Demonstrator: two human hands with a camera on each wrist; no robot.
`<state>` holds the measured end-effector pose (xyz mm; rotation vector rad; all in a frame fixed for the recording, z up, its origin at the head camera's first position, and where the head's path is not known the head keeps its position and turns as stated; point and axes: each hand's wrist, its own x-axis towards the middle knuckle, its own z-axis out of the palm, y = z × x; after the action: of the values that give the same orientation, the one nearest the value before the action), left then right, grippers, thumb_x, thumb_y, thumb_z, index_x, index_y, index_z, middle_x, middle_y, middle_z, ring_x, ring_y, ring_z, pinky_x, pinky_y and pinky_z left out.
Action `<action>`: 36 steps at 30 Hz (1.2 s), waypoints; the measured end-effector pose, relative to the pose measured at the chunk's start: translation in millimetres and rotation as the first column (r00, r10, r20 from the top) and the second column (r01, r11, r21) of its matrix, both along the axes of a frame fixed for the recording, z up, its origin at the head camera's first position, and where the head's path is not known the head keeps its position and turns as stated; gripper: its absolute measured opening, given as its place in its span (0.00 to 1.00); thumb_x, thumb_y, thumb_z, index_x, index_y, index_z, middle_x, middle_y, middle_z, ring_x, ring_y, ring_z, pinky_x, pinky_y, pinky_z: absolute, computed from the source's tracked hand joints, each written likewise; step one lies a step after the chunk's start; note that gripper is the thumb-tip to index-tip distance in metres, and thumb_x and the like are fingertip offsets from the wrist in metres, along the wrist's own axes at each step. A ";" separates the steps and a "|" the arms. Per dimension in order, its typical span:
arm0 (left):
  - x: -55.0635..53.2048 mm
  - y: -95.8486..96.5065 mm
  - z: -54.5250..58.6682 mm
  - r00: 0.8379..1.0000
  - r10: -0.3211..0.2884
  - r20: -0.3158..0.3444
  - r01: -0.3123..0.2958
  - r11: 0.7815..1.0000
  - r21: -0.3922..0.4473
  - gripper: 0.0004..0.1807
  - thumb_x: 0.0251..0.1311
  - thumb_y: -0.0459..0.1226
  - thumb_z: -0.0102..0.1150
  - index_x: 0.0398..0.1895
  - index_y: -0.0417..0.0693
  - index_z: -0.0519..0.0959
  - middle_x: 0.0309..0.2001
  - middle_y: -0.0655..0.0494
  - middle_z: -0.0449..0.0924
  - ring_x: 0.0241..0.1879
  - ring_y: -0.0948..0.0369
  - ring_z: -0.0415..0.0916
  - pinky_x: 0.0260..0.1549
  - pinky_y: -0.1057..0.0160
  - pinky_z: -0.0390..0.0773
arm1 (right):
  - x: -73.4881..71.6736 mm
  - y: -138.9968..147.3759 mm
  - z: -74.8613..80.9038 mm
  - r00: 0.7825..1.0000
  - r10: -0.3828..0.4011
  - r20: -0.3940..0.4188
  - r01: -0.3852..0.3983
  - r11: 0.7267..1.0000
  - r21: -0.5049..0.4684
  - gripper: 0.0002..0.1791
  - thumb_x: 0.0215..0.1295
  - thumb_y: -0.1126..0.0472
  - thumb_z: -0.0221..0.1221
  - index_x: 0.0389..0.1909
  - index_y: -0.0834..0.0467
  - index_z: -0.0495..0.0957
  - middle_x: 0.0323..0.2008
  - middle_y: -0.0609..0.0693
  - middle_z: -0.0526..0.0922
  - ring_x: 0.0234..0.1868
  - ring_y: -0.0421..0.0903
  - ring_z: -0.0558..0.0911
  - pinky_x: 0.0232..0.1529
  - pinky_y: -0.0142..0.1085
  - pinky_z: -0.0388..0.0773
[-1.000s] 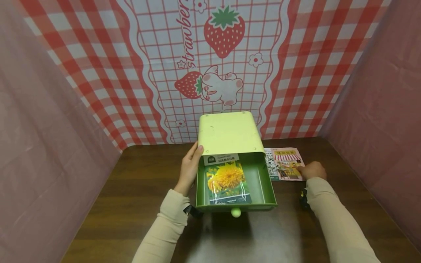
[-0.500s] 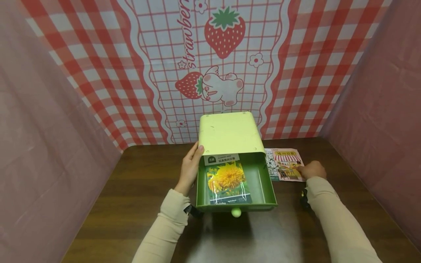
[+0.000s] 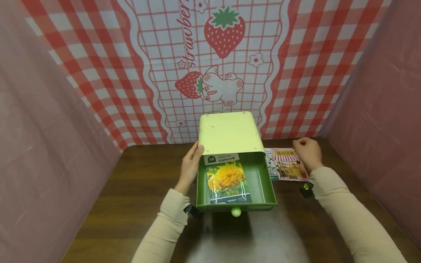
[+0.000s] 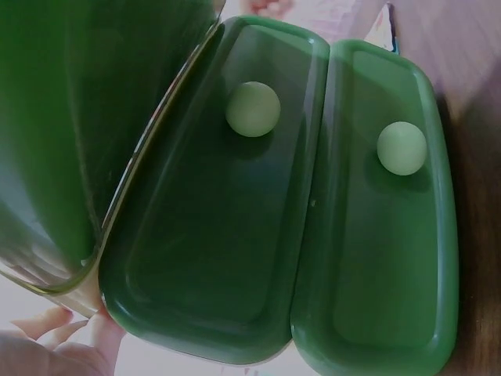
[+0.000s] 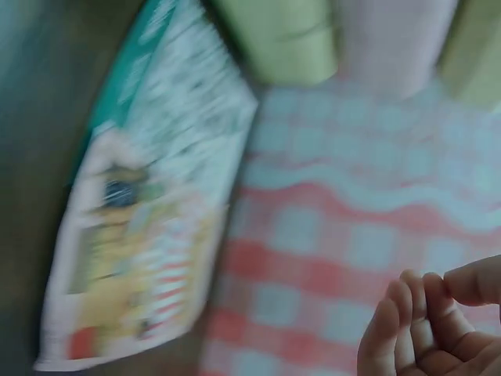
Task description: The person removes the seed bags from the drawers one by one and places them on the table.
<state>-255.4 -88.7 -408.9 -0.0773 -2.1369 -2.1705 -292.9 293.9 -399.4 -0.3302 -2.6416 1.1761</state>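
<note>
My left hand (image 3: pixel 190 166) rests against the left side of a light green drawer box (image 3: pixel 230 133), thumb near its front rim. Its upper drawer (image 3: pixel 261 182) is pulled out and holds a packet marked "flowers seed" (image 3: pixel 228 179) with a yellow flower picture. In the left wrist view, two green drawer fronts with round knobs (image 4: pixel 253 110) show, and fingers (image 4: pixel 59 333) touch the box edge. My right hand (image 3: pixel 308 152) hovers by the right edge of a pink shop-picture packet (image 3: pixel 287 166), fingers loosely bent, thumb near the fingertips, holding nothing. The packet lies beside the box.
A brown wooden table (image 3: pixel 131 204) carries everything. A red checked strawberry cloth (image 3: pixel 227 73) hangs behind the box, with pink curtains (image 3: pixel 371 109) at both sides. Blurred yellow-green and pink shapes (image 5: pixel 395 39) top the right wrist view.
My right hand has lifted off the pink packet's right edge and moved away towards the back. The packet's right part has shifted slightly right. The left hand and drawer box stay put.
</note>
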 end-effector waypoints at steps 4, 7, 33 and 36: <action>-0.6 -1.4 0.6 1.000 0.009 0.001 -0.009 1.000 -0.003 0.33 0.67 0.60 0.51 0.73 0.66 0.63 0.68 0.51 0.70 0.46 0.57 0.81 0.46 0.57 0.84 | 11.5 -20.5 29.4 0.991 0.096 -0.094 -0.097 0.995 -0.006 0.24 0.74 0.47 0.46 0.46 0.64 0.78 0.42 0.63 0.83 0.33 0.41 0.79 0.31 0.31 0.76; -0.6 -1.9 1.3 1.000 0.012 0.002 -0.012 1.000 -0.003 0.33 0.67 0.60 0.51 0.73 0.66 0.63 0.69 0.52 0.69 0.47 0.56 0.81 0.46 0.57 0.84 | 25.2 -35.7 47.8 0.969 0.185 -0.164 -0.182 0.983 0.037 0.22 0.74 0.48 0.47 0.45 0.63 0.79 0.40 0.62 0.84 0.30 0.37 0.78 0.27 0.31 0.76; -1.4 1.0 0.2 1.000 0.018 -0.012 -0.018 0.999 -0.031 0.35 0.67 0.60 0.50 0.74 0.61 0.62 0.74 0.56 0.61 0.67 0.53 0.68 0.64 0.53 0.73 | 102.6 -142.4 61.1 0.659 0.738 -0.146 -0.565 0.614 0.552 0.13 0.64 0.57 0.64 0.46 0.60 0.81 0.40 0.51 0.83 0.40 0.45 0.83 0.41 0.41 0.83; -1.5 1.1 0.1 1.000 0.013 -0.007 -0.014 1.000 -0.023 0.35 0.67 0.60 0.50 0.74 0.62 0.62 0.74 0.57 0.61 0.64 0.52 0.71 0.61 0.53 0.76 | 102.4 -146.1 56.3 0.667 0.743 -0.048 -0.583 0.561 0.588 0.21 0.64 0.53 0.64 0.53 0.61 0.80 0.45 0.54 0.83 0.43 0.46 0.83 0.42 0.41 0.83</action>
<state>-256.8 -87.6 -408.8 -0.0722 -2.1522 -2.1355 -190.5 147.8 -343.1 0.9848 -2.7056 0.4815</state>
